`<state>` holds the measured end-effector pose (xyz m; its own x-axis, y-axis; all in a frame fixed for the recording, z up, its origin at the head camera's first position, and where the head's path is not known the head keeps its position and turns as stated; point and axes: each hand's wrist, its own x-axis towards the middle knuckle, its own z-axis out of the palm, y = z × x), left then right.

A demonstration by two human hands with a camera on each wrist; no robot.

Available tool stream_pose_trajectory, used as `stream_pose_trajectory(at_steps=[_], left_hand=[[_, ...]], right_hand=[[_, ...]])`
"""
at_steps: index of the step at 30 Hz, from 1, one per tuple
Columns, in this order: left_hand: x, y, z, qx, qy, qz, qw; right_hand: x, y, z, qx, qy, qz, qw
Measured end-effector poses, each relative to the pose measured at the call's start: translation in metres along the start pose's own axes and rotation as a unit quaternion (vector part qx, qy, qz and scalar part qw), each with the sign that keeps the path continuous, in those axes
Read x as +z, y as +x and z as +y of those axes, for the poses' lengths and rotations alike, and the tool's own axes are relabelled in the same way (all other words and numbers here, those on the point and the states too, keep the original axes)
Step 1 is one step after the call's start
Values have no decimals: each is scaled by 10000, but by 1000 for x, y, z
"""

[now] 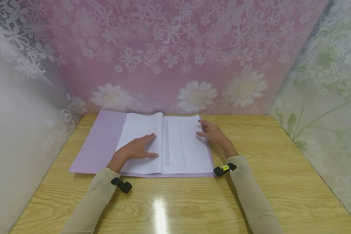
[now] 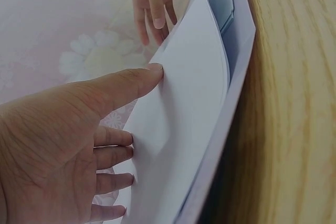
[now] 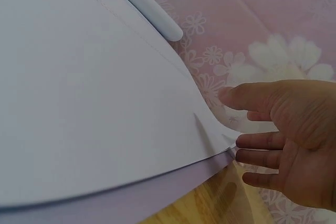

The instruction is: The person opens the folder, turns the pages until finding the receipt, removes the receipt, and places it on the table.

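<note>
A lilac folder [image 1: 105, 139] lies spread on the table with white sheets inside it. My left hand [image 1: 137, 148] rests on the left page [image 1: 140, 125], its thumb and fingers extended; the left wrist view shows the fingertips [image 2: 123, 181] touching the paper. At the upper right corner of the printed right page [image 1: 188, 146], my right hand [image 1: 212, 131] has its thumb apart from its fingers. In the right wrist view, those fingers [image 3: 260, 158] are by the slightly raised page corner [image 3: 228, 135], and nothing is gripped between thumb and fingers.
The wood-grain table [image 1: 260, 182] extends in front of and to the right of the folder. A pink flowered curtain [image 1: 169, 58] stands behind, with pale panels at both sides. Black wrist cameras [image 1: 123, 185] are strapped over the beige sleeves [image 1: 251, 195].
</note>
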<state>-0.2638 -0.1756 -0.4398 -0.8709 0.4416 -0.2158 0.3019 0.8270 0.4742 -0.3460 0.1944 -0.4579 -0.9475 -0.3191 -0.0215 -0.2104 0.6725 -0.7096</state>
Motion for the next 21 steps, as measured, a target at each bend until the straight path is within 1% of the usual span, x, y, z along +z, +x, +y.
stream_pose_trajectory(at_steps=[8, 14, 21], left_hand=[[0, -1, 1, 11, -13, 8, 10000], [-1, -1, 1, 40, -23, 5, 10000], [0, 0, -1, 58, 0, 10, 10000]], right_hand=[[-2, 3, 6, -104, 535, 161, 9984], [-5, 4, 8, -271, 1012, 193, 9943], [-9, 3, 11, -530, 1349, 273, 9891]])
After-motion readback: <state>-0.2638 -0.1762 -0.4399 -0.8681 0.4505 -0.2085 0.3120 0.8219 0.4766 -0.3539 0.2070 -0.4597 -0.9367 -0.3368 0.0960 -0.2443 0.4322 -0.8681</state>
